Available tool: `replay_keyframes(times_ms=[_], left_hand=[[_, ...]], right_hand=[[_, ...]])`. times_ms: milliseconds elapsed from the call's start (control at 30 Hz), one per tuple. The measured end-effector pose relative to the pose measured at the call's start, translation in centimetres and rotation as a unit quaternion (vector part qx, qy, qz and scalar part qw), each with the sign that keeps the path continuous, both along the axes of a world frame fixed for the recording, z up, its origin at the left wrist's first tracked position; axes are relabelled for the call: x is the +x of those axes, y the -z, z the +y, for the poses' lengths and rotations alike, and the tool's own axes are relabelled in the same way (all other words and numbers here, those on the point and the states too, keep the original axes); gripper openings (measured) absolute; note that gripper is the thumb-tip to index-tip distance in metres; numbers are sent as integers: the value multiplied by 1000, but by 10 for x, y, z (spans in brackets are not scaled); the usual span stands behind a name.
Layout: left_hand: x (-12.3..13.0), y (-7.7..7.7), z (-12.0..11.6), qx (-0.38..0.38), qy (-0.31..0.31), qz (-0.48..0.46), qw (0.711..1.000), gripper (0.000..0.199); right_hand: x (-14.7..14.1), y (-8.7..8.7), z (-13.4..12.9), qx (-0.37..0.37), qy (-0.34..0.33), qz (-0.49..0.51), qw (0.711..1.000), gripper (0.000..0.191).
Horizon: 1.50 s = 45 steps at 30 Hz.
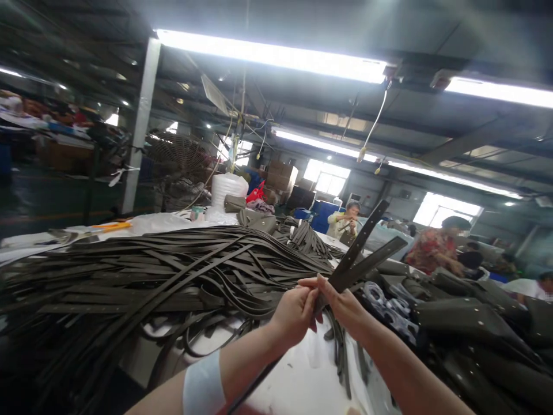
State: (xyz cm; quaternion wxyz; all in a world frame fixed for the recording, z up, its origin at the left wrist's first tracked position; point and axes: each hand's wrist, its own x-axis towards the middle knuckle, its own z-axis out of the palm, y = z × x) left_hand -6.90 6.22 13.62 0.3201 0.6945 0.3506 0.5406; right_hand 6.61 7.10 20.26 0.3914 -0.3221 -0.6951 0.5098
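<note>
My left hand and my right hand meet in front of me, both closed on dark strap ends. Two flat strap ends stick out beyond my right hand, pointing up and to the right and spread in a V. One of them has a row of small holes or studs. A strap length hangs below my left hand towards the bottom edge. Just behind my hands lies a large heap of similar dark straps, spread across the table.
Dark studded pieces pile up at the right, with clear plastic rings beside them. Orange-handled scissors lie at the far left. A white foam roll stands at the back. Several people work beyond the table.
</note>
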Motion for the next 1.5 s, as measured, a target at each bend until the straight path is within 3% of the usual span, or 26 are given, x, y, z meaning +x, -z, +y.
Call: replay_keyframes(times_ms=[200,300,433,567,667,767,900,1167,1300,1400,1500], left_hand=[[14,-2,-7,-18,21,21,999,56],[17,-14,-8,10,12,27,1000,56],[25,-36,-4,44,9,37,998,56],[34,-43,-4,48,9,32,998,56],[36,-38,-6,43,12,40,998,55],[37,-32,-8,38,13,59,997,54],[42,-30,-7,42,13,83,996,54],[52,-41,-1,23,32,56,998,55],[54,-41,-2,17,35,69,997,54],[56,-39,-4,23,30,84,996,52],[57,-37,-4,34,13,95,995,53]], right_hand=[[42,-37,17,46,156,163,973,36],[54,-50,22,47,149,141,978,43],[45,-45,6,60,95,82,990,57],[35,-34,-10,32,46,15,998,63],[44,-36,-8,74,100,22,992,53],[65,-51,-1,128,189,100,968,51],[83,-69,2,132,260,175,940,47],[91,-64,-4,41,197,150,968,43],[105,-68,-1,138,260,180,939,50],[110,-68,0,216,288,137,923,47],[109,-62,-2,233,292,101,922,46]])
